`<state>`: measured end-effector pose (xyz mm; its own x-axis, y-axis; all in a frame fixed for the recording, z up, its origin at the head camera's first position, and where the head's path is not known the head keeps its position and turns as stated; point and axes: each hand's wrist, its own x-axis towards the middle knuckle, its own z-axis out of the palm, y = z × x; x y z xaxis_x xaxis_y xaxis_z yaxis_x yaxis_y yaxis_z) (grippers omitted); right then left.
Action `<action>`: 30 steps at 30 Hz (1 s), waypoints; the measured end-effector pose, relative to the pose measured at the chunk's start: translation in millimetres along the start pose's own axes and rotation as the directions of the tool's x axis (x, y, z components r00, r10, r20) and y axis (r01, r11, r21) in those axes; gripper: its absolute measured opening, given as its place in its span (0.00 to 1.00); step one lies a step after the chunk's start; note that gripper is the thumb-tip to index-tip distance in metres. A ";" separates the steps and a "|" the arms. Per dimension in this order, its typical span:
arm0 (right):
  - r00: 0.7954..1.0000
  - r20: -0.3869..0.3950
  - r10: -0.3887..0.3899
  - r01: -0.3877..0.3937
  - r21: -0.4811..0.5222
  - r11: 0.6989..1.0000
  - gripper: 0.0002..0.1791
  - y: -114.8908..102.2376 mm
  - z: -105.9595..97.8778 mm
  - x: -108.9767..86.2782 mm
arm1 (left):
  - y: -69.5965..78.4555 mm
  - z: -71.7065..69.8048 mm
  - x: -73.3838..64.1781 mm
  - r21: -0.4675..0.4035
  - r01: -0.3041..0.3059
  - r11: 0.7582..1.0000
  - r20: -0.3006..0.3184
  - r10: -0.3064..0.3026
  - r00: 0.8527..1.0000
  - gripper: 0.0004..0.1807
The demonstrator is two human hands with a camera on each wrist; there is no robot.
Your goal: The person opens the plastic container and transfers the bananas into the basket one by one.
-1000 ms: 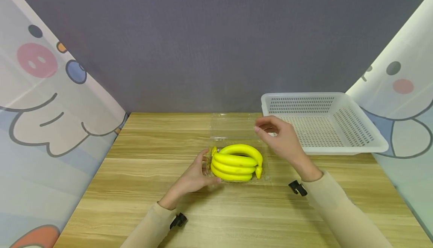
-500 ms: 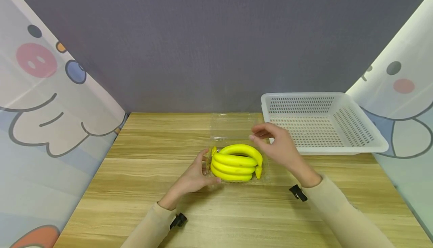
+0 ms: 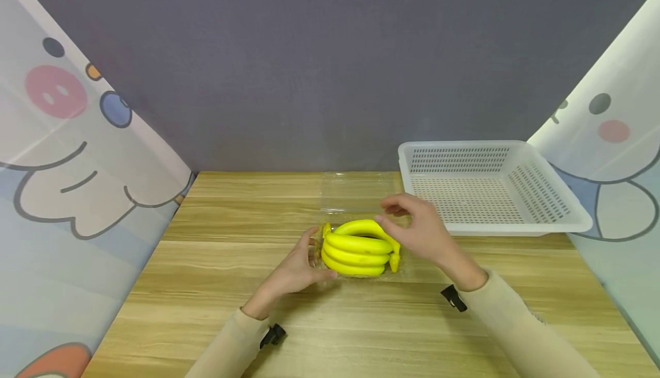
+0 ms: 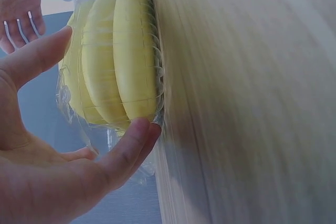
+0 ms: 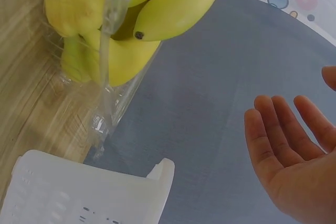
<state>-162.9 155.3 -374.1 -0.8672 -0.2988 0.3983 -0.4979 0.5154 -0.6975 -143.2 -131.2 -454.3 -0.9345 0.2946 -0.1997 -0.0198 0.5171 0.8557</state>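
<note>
Several yellow bananas (image 3: 356, 255) lie in a clear plastic clamshell box (image 3: 404, 270), with its transparent lid (image 3: 356, 193) folded back flat behind. My left hand (image 3: 291, 271) holds the box at its left end, thumb at the front and fingers at the back. In the left wrist view, the fingers rest against the box's thin wall (image 4: 65, 98). Above the box's back right corner hovers my right hand (image 3: 419, 230), its fingers loosely bent and holding nothing. The right wrist view shows that hand (image 5: 294, 166) apart from the bananas (image 5: 178, 9).
A white perforated plastic basket (image 3: 500, 229) stands at the back right, close to the lid and my right hand. The wooden table (image 3: 216, 217) ends at a grey back wall (image 3: 289, 80), with cartoon-printed curtains (image 3: 46, 195) at either side.
My right hand has moved left and toward me, from near the basket's front left corner to over the box's back right corner. The left hand and bananas have stayed put.
</note>
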 end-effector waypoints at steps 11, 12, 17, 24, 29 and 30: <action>0.999 0.047 -0.023 0.025 -0.053 0.998 0.16 -0.8 6.5 -3.3 | 0.2 0.4 0.4 -0.004 -0.002 1.000 0.001 0.002 1.000 0.64; 0.999 0.051 -0.020 0.023 -0.057 0.998 0.16 -1.0 6.8 -3.4 | 0.3 0.3 0.5 -0.003 -0.002 1.000 0.001 0.002 1.000 0.64; 0.998 0.064 -0.023 0.028 -0.071 0.997 0.16 -0.6 9.3 -4.9 | 0.1 0.2 1.1 0.003 -0.005 1.000 0.004 0.005 1.000 0.64; 0.995 0.088 -0.041 0.049 -0.100 0.994 0.16 0.9 15.2 -8.0 | 0.2 -0.2 0.8 -0.002 -0.007 1.000 0.009 0.007 1.000 0.64; 0.994 0.108 -0.019 0.031 -0.110 0.993 0.17 1.1 19.2 -9.6 | 0.7 -0.5 0.3 -0.006 -0.013 1.000 0.012 0.013 1.000 0.64; 0.994 0.112 -0.016 0.029 -0.117 0.993 0.17 1.1 19.9 -10.0 | 0.8 -0.5 0.3 -0.007 -0.014 1.000 0.013 0.014 1.000 0.64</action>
<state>-154.7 142.9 -390.6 -0.8535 -0.3946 0.3403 -0.5197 0.5968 -0.6114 -143.7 -131.1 -453.4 -0.9301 0.3120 -0.1936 -0.0092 0.5072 0.8618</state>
